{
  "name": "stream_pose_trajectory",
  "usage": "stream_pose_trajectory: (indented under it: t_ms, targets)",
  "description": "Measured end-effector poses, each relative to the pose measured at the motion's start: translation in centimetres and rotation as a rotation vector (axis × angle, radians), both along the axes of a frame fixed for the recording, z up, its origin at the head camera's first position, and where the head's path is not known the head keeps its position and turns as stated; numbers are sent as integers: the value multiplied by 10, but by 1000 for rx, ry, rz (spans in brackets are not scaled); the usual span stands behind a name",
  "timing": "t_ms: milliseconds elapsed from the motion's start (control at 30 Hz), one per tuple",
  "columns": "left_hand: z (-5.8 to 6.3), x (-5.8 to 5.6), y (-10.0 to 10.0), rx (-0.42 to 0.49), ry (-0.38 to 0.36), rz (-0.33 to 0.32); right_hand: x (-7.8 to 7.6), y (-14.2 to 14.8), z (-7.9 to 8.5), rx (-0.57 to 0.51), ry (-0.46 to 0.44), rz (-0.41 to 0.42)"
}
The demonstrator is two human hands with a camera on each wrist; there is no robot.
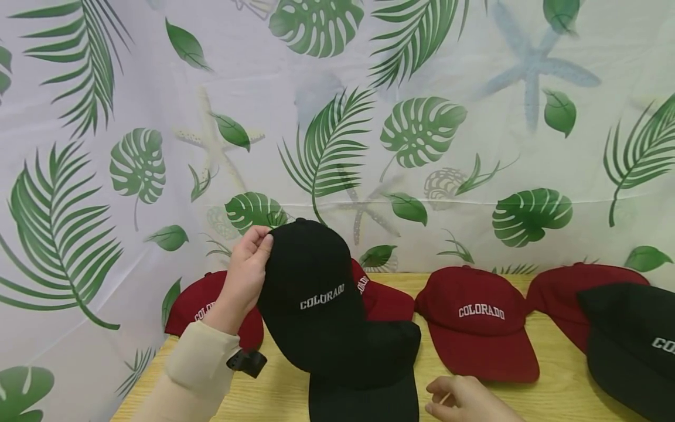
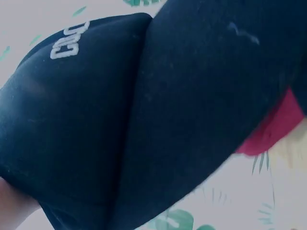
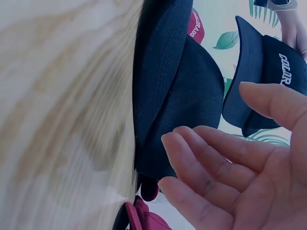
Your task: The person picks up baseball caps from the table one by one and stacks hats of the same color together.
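My left hand (image 1: 248, 269) pinches a black baseball cap (image 1: 311, 264) by the side of its crown and holds it up, the white COLORADO lettering facing me. Its brim hangs down and overlaps a second black cap (image 1: 390, 351) lying on the table. In the left wrist view the raised black cap (image 2: 81, 120) fills most of the picture. My right hand (image 1: 464, 398), holding nothing, is low beside the second cap's brim. The right wrist view shows its loosely bent fingers (image 3: 225, 139) in front of that table cap (image 3: 192, 91).
Red COLORADO caps stand along the back of the wooden table (image 1: 285, 392): one at left (image 1: 195, 299), one partly behind the raised cap (image 1: 390, 299), one right of centre (image 1: 480, 328), one farther right (image 1: 559, 305). Another black cap (image 1: 627, 346) overlaps the last. A leaf-print curtain (image 1: 327, 76) hangs behind.
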State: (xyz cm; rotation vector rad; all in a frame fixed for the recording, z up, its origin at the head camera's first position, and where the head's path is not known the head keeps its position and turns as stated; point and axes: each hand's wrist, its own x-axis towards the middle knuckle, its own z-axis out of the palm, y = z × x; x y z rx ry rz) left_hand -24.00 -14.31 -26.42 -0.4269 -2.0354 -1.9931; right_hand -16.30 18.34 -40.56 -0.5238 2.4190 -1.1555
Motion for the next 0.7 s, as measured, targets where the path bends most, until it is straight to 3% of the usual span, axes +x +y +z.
stream_pose_trajectory:
  t_ms: [367,700]
  targets:
    - [-28,16,15,108,27,-281,1,-2,5,11,13,-46]
    - [-57,16,25,119,65,-569,1,0,5,0,33,-15]
